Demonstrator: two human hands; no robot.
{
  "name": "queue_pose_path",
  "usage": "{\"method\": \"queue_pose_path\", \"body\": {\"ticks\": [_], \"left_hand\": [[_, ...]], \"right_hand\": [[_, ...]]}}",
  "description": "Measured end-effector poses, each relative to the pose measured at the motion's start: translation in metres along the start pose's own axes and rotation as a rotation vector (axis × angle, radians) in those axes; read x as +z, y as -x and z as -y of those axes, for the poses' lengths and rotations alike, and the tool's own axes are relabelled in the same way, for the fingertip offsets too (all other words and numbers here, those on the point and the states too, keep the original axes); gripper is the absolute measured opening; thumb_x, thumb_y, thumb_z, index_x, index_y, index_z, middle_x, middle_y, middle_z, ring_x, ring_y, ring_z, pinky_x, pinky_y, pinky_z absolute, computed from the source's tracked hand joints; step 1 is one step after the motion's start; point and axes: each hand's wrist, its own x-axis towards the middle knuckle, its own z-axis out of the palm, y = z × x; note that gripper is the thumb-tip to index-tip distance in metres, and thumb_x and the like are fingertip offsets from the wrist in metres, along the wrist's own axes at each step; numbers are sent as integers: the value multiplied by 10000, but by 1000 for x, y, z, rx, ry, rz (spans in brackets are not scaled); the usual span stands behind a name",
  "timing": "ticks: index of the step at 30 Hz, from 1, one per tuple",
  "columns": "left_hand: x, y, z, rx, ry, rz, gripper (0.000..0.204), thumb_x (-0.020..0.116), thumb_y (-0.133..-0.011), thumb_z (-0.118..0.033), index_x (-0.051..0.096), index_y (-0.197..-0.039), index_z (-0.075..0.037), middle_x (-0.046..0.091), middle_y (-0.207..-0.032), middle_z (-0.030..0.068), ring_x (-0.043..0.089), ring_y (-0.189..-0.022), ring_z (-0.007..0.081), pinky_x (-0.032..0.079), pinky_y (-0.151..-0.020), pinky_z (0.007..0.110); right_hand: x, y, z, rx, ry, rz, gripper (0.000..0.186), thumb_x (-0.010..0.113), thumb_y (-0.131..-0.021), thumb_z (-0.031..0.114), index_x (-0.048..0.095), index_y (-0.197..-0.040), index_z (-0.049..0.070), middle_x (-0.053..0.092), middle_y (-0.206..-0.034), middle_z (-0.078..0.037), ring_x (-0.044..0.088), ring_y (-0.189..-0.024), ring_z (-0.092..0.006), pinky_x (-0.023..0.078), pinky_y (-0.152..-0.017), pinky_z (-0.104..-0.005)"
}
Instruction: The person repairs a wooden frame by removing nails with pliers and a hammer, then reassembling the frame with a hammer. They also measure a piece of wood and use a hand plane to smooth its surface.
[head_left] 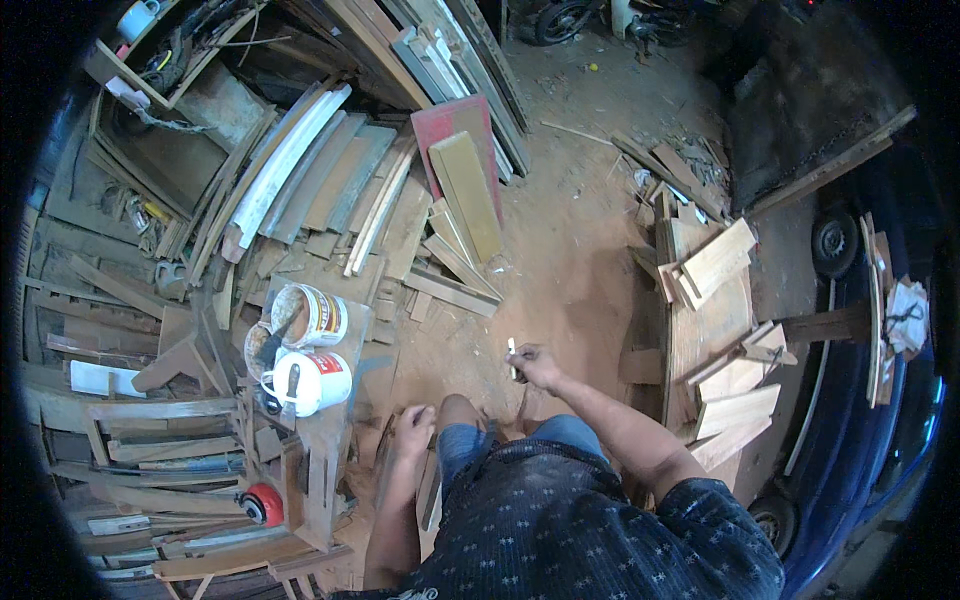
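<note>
Pinching a slim white stick (512,349), the right hand (540,369) has its fingers drawn together, the stick poking out past them above a dusty floor (580,270). Left of those fingers, the left hand (412,432) is loosely curled near a knee (461,410); whether it grips anything, I cannot tell. Further left, a small table (325,430) carries a white bucket (328,318) printed in red and yellow and another bucket (328,382) lettered on red. Right of the fingers, a bench (728,310) heaped with loose boards (738,412) stands between them and a blue car (862,430). Ahead, slightly left, a tan plank (470,195) leans by a red panel (462,116).
</note>
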Motion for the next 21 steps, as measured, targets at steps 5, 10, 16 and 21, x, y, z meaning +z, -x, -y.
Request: {"method": "queue_pose_path", "body": {"ticks": [5, 10, 16, 21], "left_hand": [[-55, -7, 36, -319, -30, -30, 222, 667, -966, -231, 635, -904, -20, 618, -754, 10, 573, -672, 88, 442, -554, 264], [-65, -91, 61, -456, 0, 40, 227, 658, -969, -251, 639, -979, -25, 635, -804, 26, 594, -721, 111, 466, -606, 279], [-99, -219, 41, -420, -20, 219, 263, 648, -971, -275, 643, -1069, -31, 655, -863, 45, 620, -779, 140, 496, -668, 298], [-167, -318, 34, -222, 270, 314, 280, 630, -984, -300, 659, -1077, -37, 669, -842, 47, 640, -775, 146, 515, -679, 298]], "right_hand": [[-54, -70, 34, 48, 147, -119, 249, 719, -929, 259, 669, -909, 15, 641, -682, -54, 605, -579, -140, 524, -545, -307], [-90, -135, 48, -16, 47, -427, 308, 693, -913, 139, 631, -1148, -51, 658, -773, -108, 634, -582, -199, 541, -522, -384], [-303, -129, 43, -219, -266, -1073, 85, 522, -963, 53, 600, -997, 45, 622, -826, -82, 633, -695, -232, 532, -589, -402], [-359, -104, 250, -727, -635, -1449, 401, 653, -931, 20, 556, -1318, 59, 612, -898, -84, 588, -682, -169, 554, -623, -326]]}}
